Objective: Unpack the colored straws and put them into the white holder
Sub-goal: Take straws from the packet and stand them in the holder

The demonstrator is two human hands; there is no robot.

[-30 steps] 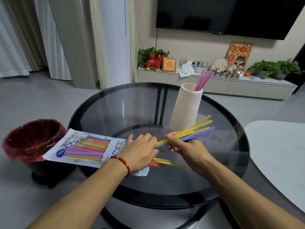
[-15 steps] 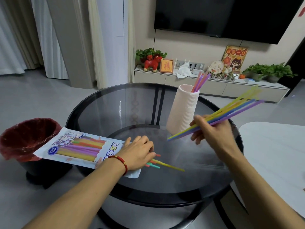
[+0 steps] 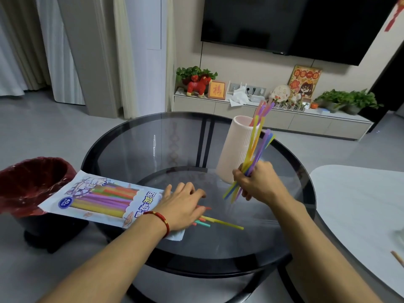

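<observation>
Ribbed holder (image 3: 237,147), thin straws (image 3: 253,149), glass table (image 3: 135,149)

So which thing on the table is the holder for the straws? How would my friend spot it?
Find the round dark glass table. On its far right side stands the tall ribbed white holder, upright like a vase, just beyond the right hand that grips a bunch of colored straws. It is the only standing thing there; the flat printed straw packet lies under the left hand.
</observation>
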